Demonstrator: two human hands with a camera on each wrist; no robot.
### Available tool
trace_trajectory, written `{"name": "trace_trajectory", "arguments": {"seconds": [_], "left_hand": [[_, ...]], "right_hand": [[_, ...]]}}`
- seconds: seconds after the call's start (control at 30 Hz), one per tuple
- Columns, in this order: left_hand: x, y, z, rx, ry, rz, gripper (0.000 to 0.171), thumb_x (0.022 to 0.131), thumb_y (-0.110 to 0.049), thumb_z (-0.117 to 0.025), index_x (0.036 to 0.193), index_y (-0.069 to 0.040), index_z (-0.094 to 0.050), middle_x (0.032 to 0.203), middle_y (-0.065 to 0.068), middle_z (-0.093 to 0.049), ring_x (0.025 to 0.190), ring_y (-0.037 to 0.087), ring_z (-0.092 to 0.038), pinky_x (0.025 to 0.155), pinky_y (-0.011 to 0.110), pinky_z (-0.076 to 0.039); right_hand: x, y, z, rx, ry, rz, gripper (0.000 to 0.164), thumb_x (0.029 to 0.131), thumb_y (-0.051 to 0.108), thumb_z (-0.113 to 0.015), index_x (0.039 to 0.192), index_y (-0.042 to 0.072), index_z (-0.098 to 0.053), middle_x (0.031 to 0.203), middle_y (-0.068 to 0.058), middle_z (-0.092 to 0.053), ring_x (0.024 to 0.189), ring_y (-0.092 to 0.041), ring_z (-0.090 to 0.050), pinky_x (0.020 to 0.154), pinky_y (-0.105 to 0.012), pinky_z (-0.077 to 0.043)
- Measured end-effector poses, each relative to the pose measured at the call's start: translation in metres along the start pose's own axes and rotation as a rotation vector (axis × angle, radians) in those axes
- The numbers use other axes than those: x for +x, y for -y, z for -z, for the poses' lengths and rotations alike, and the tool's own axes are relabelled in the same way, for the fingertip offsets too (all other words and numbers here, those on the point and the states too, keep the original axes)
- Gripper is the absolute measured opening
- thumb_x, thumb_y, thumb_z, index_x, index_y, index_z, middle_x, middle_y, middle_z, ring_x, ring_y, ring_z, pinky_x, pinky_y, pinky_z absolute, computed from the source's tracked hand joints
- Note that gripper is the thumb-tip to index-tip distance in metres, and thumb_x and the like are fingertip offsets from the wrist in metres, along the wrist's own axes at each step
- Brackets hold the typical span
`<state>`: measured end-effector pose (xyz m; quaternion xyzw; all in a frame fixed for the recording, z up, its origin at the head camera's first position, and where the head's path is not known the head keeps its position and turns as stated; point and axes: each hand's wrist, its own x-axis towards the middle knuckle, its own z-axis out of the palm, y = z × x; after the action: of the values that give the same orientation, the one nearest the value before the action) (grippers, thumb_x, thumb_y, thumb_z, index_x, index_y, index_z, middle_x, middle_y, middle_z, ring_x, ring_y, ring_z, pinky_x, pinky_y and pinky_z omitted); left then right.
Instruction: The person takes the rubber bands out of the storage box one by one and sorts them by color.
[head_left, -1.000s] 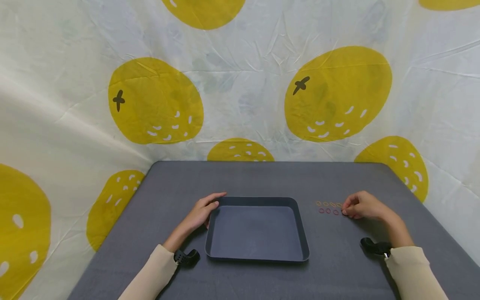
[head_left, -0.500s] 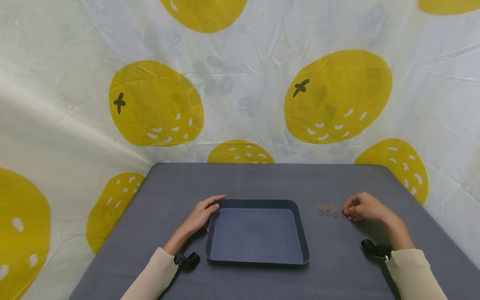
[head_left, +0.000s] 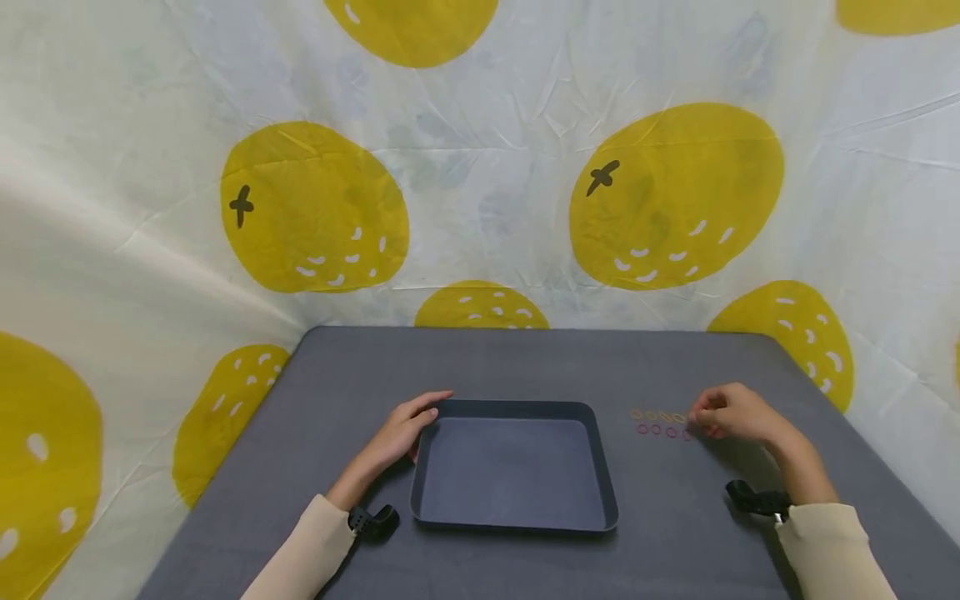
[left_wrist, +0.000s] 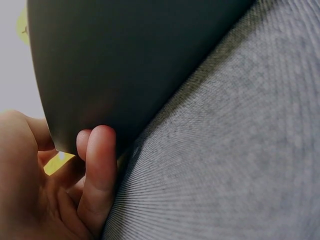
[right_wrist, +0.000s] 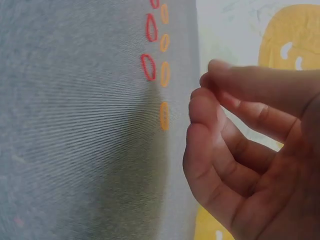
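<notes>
My left hand [head_left: 397,429] holds the dark baking tray [head_left: 513,525] at its far left corner. In the left wrist view, fingertips [left_wrist: 101,145] lie against the tray's outer wall, and another digit goes over the rim. To the tray's right lie two short rows of small rings, yellow ones [head_left: 665,416] behind and red ones [head_left: 671,432] in front. My right hand [head_left: 735,412] hovers just past the right end of the rows. Its fingers are loosely bent, thumb and index tips close together, with nothing visible between them. The right wrist view shows it apart from the rings.
The tray and rings lie on a grey cloth-covered table [head_left: 525,358]. A white curtain [head_left: 487,200] printed with yellow fruit rises behind the table's far edge and on both sides. Black wrist devices [head_left: 375,522] sit at both sleeves.
My right hand has let go of the red ring at the right end of the front row and drawn slightly right, away from it. The left hand stays at the tray.
</notes>
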<state>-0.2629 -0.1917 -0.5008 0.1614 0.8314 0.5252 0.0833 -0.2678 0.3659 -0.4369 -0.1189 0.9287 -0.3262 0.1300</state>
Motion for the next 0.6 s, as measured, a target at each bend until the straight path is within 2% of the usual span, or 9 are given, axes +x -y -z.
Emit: {"name": "trace_trajectory", "arguments": {"seconds": [0.03,0.1,0.17,0.23,0.33,0.4,0.47,0.6], "left_hand": [[0.000,0.000,0.000,0.001,-0.001,0.000,0.042,0.112,-0.024,-0.046,0.153,-0.021,-0.053,0.129,0.026,-0.064,0.038,0.018,-0.049,0.040,0.039,-0.052],[0.002,0.000,-0.001,-0.002,0.008,-0.005,0.042,0.112,-0.024,-0.046,0.154,-0.021,-0.052,0.127,0.025,-0.064,0.039,0.017,-0.049,0.041,0.039,-0.053],[0.004,-0.001,-0.001,-0.006,0.031,-0.010,0.043,0.112,-0.025,-0.045,0.155,-0.020,-0.051,0.105,0.027,-0.064,0.040,0.017,-0.050,0.042,0.039,-0.054],[0.005,-0.001,-0.002,-0.011,0.051,-0.010,0.044,0.113,-0.026,-0.045,0.156,-0.021,-0.049,0.092,0.018,-0.063,0.041,0.016,-0.050,0.043,0.039,-0.055],[0.005,-0.002,-0.001,-0.019,0.089,-0.004,0.045,0.113,-0.026,-0.044,0.157,-0.020,-0.047,0.063,0.008,-0.047,0.042,0.015,-0.050,0.045,0.040,-0.056],[0.005,-0.003,0.001,-0.021,0.100,0.005,0.046,0.113,-0.026,-0.044,0.158,-0.020,-0.045,0.060,0.000,-0.045,0.042,0.015,-0.050,0.045,0.039,-0.056],[0.005,-0.004,0.003,-0.025,0.111,0.018,0.047,0.113,-0.028,-0.045,0.159,-0.020,-0.044,0.058,0.000,-0.043,0.044,0.016,-0.050,0.047,0.040,-0.057],[0.003,-0.006,0.010,-0.031,0.148,0.051,0.053,0.112,-0.034,-0.047,0.162,-0.022,-0.037,0.074,0.011,-0.054,0.048,0.018,-0.055,0.051,0.042,-0.059]], "right_hand": [[-0.001,0.001,0.001,0.004,0.002,0.008,0.019,0.101,0.010,-0.064,0.100,-0.006,-0.073,0.088,-0.009,-0.072,0.074,-0.014,-0.063,0.063,-0.029,-0.058],[-0.003,0.003,0.004,0.019,0.003,0.016,0.021,0.103,0.013,-0.062,0.102,-0.007,-0.072,0.087,-0.009,-0.071,0.073,-0.013,-0.062,0.064,-0.029,-0.058],[-0.007,0.005,0.007,0.030,0.006,0.025,0.024,0.104,0.015,-0.061,0.102,-0.006,-0.072,0.083,-0.008,-0.069,0.071,-0.012,-0.060,0.063,-0.029,-0.057],[-0.010,0.008,0.009,0.034,0.007,0.030,0.025,0.105,0.018,-0.061,0.103,-0.005,-0.072,0.080,-0.007,-0.066,0.069,-0.012,-0.059,0.063,-0.029,-0.054],[-0.013,0.013,0.012,0.042,-0.001,0.040,0.026,0.105,0.021,-0.062,0.103,-0.004,-0.071,0.076,-0.006,-0.064,0.067,-0.012,-0.058,0.062,-0.029,-0.053],[-0.014,0.017,0.014,0.045,-0.011,0.057,0.027,0.105,0.022,-0.062,0.103,-0.004,-0.071,0.075,-0.006,-0.064,0.066,-0.014,-0.058,0.061,-0.029,-0.052],[-0.015,0.022,0.016,0.048,-0.024,0.084,0.027,0.105,0.022,-0.062,0.103,-0.004,-0.071,0.075,-0.006,-0.065,0.066,-0.016,-0.059,0.061,-0.029,-0.052],[-0.019,0.033,0.018,0.055,-0.052,0.142,0.025,0.105,0.020,-0.062,0.104,-0.003,-0.070,0.075,-0.006,-0.066,0.067,-0.018,-0.061,0.062,-0.028,-0.052]]}}
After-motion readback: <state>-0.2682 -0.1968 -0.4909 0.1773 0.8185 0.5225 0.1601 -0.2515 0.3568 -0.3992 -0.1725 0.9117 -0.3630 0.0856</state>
